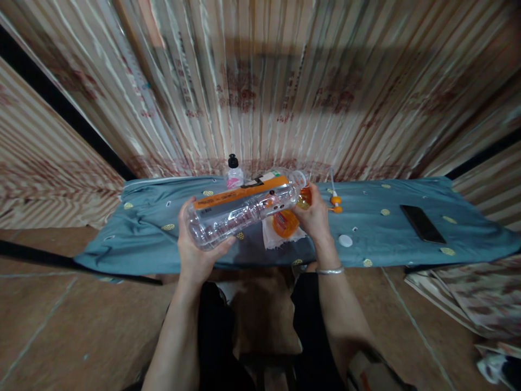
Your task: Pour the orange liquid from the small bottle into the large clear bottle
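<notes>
A large clear plastic bottle (240,209) with an orange and grey label is tilted, its mouth low toward the right. My left hand (195,250) is wrapped round its base. My right hand (315,214) grips an amber container (304,199) by the clear bottle's mouth. Orange liquid shows lower down in a rounded bottle part (285,224) over a white cloth (271,238); I cannot tell whether this is the same container. An orange pump top (335,204) with a clear tube lies to the right of my right hand, and a white cap (345,240) is nearer me.
A small bottle with a black cap (233,161) stands behind the clear bottle. A dark phone (423,224) lies at the right of the cloth-covered table (378,231). Striped curtain sheeting (260,81) hangs behind, with dark frame poles at both sides.
</notes>
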### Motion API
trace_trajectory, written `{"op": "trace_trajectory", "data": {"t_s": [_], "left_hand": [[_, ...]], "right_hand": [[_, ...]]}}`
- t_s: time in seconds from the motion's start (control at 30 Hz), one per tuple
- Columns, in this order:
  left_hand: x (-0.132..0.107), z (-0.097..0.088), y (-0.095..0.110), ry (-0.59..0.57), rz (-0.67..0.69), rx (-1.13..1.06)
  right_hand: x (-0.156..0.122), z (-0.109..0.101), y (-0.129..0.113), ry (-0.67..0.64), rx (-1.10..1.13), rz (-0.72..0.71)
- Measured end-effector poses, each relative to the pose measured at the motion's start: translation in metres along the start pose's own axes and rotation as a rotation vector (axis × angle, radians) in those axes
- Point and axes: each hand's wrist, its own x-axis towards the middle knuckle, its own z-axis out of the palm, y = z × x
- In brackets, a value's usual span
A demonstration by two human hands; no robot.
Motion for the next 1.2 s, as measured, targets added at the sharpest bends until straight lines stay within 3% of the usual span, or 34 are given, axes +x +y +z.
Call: {"op": "trace_trajectory", "data": {"t_s": [1.2], "left_hand": [[-0.0026,0.0012,0.0025,-0.026,-0.035,-0.05]], "right_hand": [[-0.0016,0.0048,0.0053,0.043,-0.001,-0.037]]}}
